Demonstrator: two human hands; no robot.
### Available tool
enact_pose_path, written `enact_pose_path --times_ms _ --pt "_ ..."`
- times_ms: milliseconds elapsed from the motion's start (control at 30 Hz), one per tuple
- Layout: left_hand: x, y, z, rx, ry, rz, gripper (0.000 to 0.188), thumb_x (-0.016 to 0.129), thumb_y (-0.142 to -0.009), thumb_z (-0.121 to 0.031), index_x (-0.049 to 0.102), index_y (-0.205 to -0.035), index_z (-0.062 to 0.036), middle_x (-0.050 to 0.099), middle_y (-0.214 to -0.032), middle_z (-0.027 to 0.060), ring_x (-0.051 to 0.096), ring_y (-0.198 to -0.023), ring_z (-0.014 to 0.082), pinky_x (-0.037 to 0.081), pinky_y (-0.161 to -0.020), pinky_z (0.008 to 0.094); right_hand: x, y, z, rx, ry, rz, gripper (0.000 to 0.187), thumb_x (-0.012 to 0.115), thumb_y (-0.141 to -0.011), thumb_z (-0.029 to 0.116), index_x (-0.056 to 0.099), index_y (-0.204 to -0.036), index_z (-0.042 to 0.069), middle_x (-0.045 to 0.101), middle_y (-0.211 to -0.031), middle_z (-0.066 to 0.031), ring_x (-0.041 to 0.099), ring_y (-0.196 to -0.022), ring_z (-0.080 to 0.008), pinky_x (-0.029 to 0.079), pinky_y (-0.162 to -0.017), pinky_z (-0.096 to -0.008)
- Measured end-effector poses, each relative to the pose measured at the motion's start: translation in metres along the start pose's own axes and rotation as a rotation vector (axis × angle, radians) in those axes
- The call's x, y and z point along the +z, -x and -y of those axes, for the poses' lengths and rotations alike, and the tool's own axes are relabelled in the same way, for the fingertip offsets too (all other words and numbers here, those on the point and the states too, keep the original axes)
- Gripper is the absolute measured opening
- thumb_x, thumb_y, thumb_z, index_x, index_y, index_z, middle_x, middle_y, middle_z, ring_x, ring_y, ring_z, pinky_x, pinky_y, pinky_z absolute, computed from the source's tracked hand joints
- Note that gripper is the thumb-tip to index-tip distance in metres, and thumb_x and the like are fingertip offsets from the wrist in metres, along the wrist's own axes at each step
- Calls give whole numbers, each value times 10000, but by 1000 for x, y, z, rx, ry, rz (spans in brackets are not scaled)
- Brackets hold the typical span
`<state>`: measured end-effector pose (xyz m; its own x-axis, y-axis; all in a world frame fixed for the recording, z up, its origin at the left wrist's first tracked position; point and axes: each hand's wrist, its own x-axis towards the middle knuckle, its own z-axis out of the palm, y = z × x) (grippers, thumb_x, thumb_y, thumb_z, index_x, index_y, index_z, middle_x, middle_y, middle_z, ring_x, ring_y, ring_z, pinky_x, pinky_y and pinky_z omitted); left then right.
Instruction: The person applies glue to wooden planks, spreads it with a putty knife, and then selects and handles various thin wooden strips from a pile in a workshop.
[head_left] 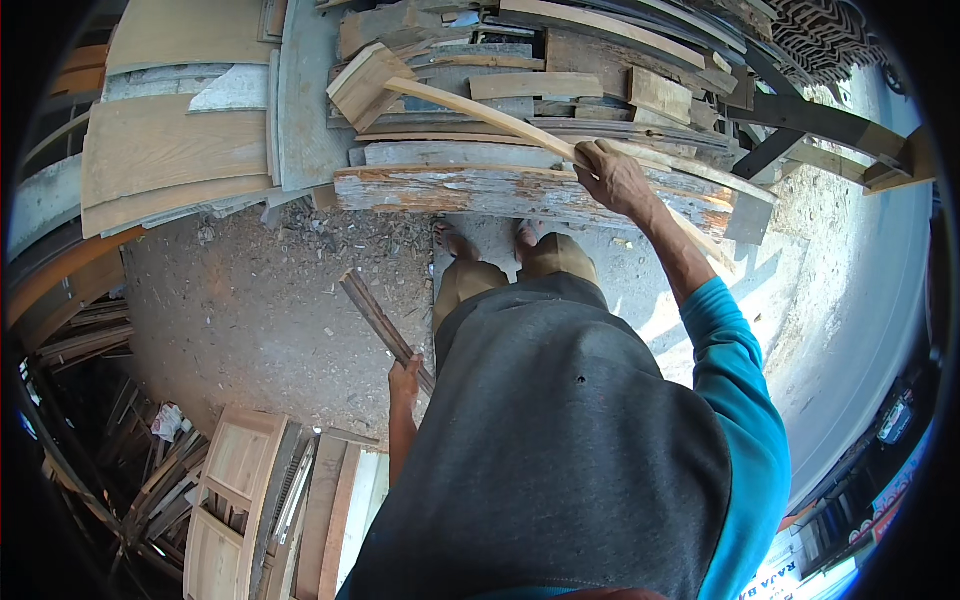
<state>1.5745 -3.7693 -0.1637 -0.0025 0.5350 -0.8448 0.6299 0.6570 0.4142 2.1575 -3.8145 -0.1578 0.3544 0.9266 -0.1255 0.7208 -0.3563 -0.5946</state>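
Observation:
My right hand (612, 178) is closed around a long, pale wooden strip (480, 115) that slants across the stack of boards. Its far end meets a short, light brown wood block (370, 88), and its near end shows past my forearm. Down at my left side, my left hand (405, 380) grips a dark, weathered wooden strip (372, 318) whose far end points up and to the left. Right in front of my feet lies a thick plank (450, 188) with flaking white and brown paint, just below my right hand.
Piled scrap boards (590, 60) fill the far side. Flat panels (180, 145) lean at the far left. A panelled wooden door (235, 500) and upright boards stand near left, beside a heap of loose wood (170, 480). A dark beam frame (830, 125) juts in at right.

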Motion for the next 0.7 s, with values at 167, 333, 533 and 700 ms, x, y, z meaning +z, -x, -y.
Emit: enact_pose_path --times_ms 167,333,533,700 --pt "5 16 18 -76 -37 13 517 654 -993 -211 533 -1395 91 678 -1180 134 649 -1092 220 481 -978 327 19 -10 3 -2 85 20 353 717 -877 180 630 -1201 71 617 -1024 -151 641 -954 -372 512 -839 -477" --pt "7 38 43 -130 43 -33 489 699 -949 -209 578 -1334 68 675 -1071 93 638 -979 173 485 -896 306 31 -18 -6 -35 117 43 384 731 -864 201 620 -1212 85 609 -1073 -149 626 -1024 -370 494 -895 -469" --pt "-8 45 64 -69 27 -30 487 680 -959 -214 571 -1345 62 688 -1078 99 641 -987 182 491 -908 329 34 -47 -20 -43 163 65 380 736 -872 256 612 -1197 102 602 -1094 -142 617 -1092 -354 472 -934 -464" --pt "-21 31 104 -35 216 -127 460 677 -971 -221 594 -1318 70 700 -1050 122 651 -972 189 495 -893 343 29 -70 -35 -27 22 46 418 755 -885 312 653 -1182 37 636 -1159 -202 632 -1062 -417 512 -907 -476"
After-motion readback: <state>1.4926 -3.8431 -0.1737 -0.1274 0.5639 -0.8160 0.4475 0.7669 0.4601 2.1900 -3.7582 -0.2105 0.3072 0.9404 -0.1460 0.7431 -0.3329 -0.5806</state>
